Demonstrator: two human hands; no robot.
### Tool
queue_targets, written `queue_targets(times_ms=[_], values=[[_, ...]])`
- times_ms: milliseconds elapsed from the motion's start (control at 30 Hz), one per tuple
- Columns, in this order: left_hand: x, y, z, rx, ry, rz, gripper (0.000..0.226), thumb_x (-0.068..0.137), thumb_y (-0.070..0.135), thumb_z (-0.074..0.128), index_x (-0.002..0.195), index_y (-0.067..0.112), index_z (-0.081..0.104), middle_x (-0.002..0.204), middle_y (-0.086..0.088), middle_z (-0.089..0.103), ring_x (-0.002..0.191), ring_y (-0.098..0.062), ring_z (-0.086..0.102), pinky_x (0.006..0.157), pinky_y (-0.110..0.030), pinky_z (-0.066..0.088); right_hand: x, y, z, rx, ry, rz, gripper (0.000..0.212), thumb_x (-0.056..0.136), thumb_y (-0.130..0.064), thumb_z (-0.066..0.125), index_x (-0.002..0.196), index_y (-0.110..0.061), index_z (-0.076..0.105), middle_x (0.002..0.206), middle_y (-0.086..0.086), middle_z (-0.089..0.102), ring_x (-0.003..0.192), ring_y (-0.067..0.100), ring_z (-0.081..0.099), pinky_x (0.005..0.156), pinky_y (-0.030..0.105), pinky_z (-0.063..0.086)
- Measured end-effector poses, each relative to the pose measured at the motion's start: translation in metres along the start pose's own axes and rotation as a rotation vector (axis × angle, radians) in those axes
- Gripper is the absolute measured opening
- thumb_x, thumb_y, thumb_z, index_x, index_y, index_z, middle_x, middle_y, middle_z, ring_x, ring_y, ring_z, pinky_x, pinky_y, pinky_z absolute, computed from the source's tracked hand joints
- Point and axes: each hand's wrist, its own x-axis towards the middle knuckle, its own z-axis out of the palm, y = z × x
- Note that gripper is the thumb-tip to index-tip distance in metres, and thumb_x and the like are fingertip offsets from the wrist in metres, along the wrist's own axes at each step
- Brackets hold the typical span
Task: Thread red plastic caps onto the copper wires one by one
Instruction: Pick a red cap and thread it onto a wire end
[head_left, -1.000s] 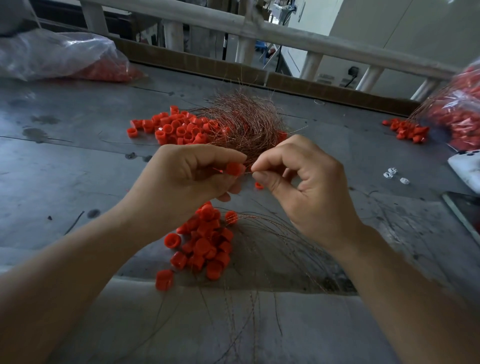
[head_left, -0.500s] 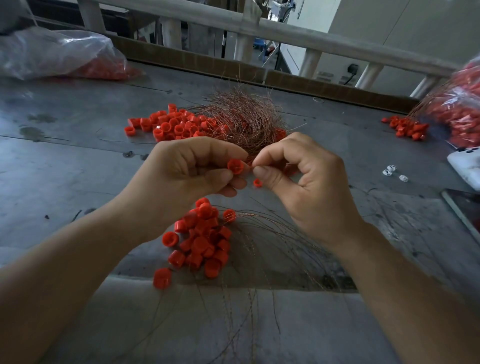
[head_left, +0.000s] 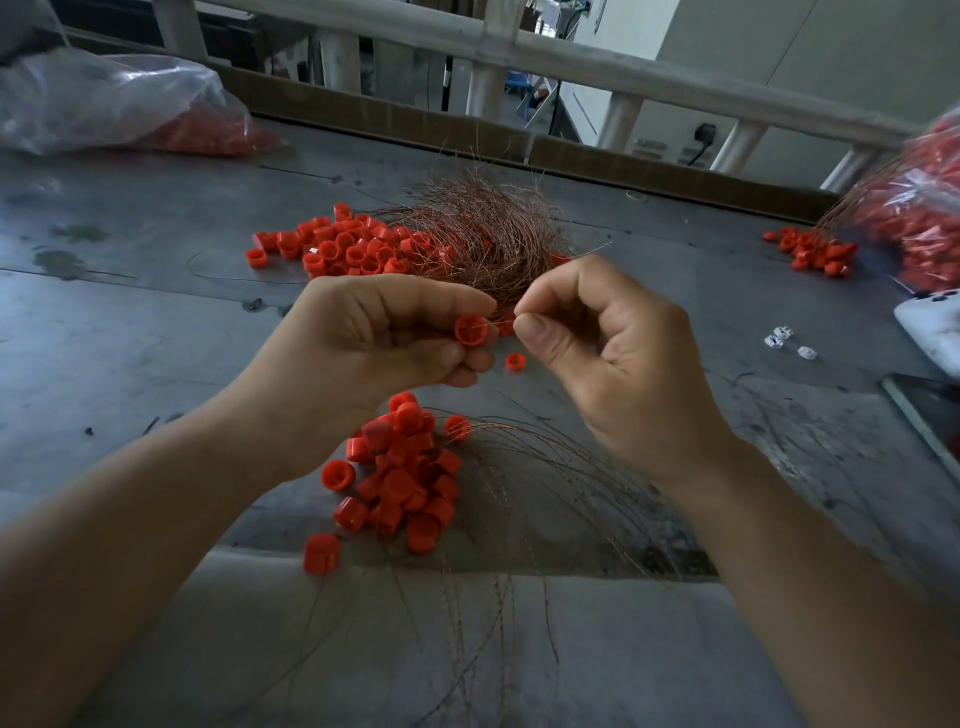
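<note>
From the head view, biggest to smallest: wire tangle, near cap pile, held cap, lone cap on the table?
1. wire tangle and near cap pile: look alike; the pile is nearer, so unranked.
2. held cap, in the left hand.
3. lone cap, lying farther off.

A small piecework workshop, seen at a worn bench.
The scuffed, stained grey worktop (head_left: 130, 332) carries loose heaps of red caps (head_left: 348, 249) and a tangled bundle of copper wires (head_left: 483, 234). A clear plastic bag (head_left: 104, 104) of red parts lies upper left, another bag (head_left: 930, 208) at the right edge. A rough wooden railing (head_left: 571, 70) crosses the top.
</note>
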Motion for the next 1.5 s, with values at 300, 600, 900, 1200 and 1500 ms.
queue_targets(times_ms=[300,600,900,1200,1500], values=[[-0.0006,0.0005,-0.0013,0.019,-0.020,0.004,0.030,0.066,0.006,0.058,0.093,0.015,0.065,0.080,0.005,0.073,0.076,-0.009,0.070,0.067,-0.016,0.053,-0.0008,-0.0024,0.0025,0.036,-0.075,0.029,0.014,0.086,-0.012,0.053,0.079,-0.024,0.050,0.073,-0.014,0.052,0.069,0.007,0.055,0.065,0.018,0.045],[0.0000,-0.0001,-0.0045,-0.048,-0.064,0.005,0.040,0.069,-0.001,0.057,0.101,0.022,0.066,0.086,0.003,0.074,0.080,-0.010,0.070,0.069,-0.016,0.053,-0.0002,0.0020,0.0014,-0.026,-0.089,0.067,0.008,0.085,-0.013,0.054,0.080,-0.019,0.051,0.074,-0.009,0.056,0.071,0.015,0.058,0.066,0.028,0.050],[-0.0007,0.0003,-0.0055,-0.057,-0.080,-0.005,0.040,0.073,0.001,0.053,0.103,0.024,0.066,0.089,0.002,0.074,0.082,-0.010,0.069,0.071,-0.017,0.053,-0.0002,0.0025,0.0000,-0.033,-0.077,0.082,0.009,0.086,-0.011,0.055,0.080,-0.018,0.053,0.074,-0.006,0.059,0.070,0.013,0.058,0.063,0.020,0.047],[-0.0007,0.0004,-0.0059,-0.097,-0.046,0.003,0.037,0.069,0.001,0.057,0.096,0.023,0.071,0.084,0.000,0.074,0.078,-0.012,0.070,0.069,-0.019,0.054,0.0004,-0.0016,-0.0017,-0.037,-0.032,0.039,0.015,0.083,-0.008,0.057,0.085,-0.022,0.059,0.080,-0.009,0.056,0.075,0.002,0.052,0.066,0.011,0.041],[-0.0012,-0.0016,-0.0094,-0.111,-0.136,-0.024,0.032,0.062,0.042,0.074,0.093,0.031,0.072,0.088,0.009,0.072,0.084,-0.006,0.068,0.072,-0.020,0.053,-0.0005,-0.0016,0.0014,0.136,-0.014,0.130,0.028,0.077,-0.007,0.064,0.082,-0.028,0.047,0.071,-0.008,0.058,0.065,0.005,0.057,0.062,0.016,0.047]])
